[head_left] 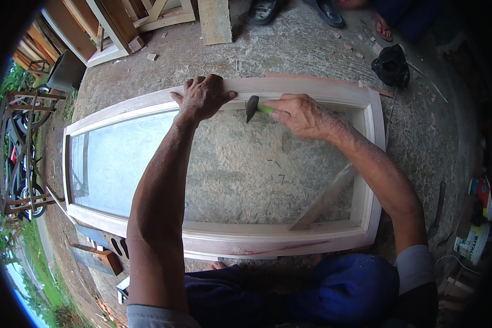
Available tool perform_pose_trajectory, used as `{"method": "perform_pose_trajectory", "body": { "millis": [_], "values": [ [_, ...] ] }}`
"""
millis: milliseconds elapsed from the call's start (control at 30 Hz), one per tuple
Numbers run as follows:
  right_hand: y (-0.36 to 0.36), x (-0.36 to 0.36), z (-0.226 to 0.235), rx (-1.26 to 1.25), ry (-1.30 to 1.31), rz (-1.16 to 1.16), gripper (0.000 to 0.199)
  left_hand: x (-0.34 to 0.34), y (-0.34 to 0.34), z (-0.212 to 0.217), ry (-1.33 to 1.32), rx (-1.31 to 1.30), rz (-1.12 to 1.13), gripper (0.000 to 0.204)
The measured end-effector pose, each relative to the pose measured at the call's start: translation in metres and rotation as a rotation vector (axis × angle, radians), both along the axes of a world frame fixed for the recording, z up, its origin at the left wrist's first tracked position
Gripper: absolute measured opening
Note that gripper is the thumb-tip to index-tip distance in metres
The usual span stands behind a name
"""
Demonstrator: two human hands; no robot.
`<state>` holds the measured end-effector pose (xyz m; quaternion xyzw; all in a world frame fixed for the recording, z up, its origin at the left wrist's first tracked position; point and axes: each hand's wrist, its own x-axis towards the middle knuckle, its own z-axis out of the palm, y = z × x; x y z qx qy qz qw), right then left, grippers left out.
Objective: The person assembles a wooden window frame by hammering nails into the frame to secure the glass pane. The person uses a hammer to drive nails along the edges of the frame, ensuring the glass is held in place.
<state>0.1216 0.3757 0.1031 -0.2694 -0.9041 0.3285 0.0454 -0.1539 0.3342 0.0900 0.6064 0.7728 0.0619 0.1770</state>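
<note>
left hand (203, 97) spread flat on window frame (306, 86); right hand (298, 113) gripping hammer (252, 106). probably fragile glass (126, 158), best held by wood.

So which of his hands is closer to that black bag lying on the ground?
Right. The right hand, gripping a hammer, is nearer the black bag beyond the frame's corner. The left hand rests on the frame's far rail, further away.

Inside the white wooden frame (373, 136) the glass pane (229, 169) lies broad and open between both forearms, crossed only by a loose wooden strip (322, 199) at the right. The far rail is crowded: left hand (202, 97) pressing it, hammer (252, 107) just beside (right hand (300, 116) gripping). Timber offcuts (164, 16) and a black bag (391, 65) hem the concrete floor (311, 49) beyond
</note>
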Motion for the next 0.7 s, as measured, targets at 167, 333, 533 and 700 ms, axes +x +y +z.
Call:
{"method": "perform_pose_trajectory", "body": {
  "millis": [167, 333, 533, 700],
  "values": [
    [0.012, -0.020, 0.006, -0.056, 0.120, -0.167, 0.029, -0.008, -0.004, 0.006, 0.005, -0.049, 0.007, 0.057],
    [0.008, -0.029, 0.006, 0.035, 0.113, -0.130, 0.026, -0.009, -0.005, 0.012, 0.004, 0.025, 0.003, 0.054],
    [0.007, -0.032, -0.004, -0.002, 0.086, -0.184, 0.026, -0.010, -0.011, -0.005, -0.005, 0.037, 0.009, 0.056],
    [-0.004, -0.032, -0.011, 0.098, 0.064, -0.104, 0.029, -0.013, -0.011, -0.009, -0.017, 0.013, -0.007, 0.057]
  ]
}}
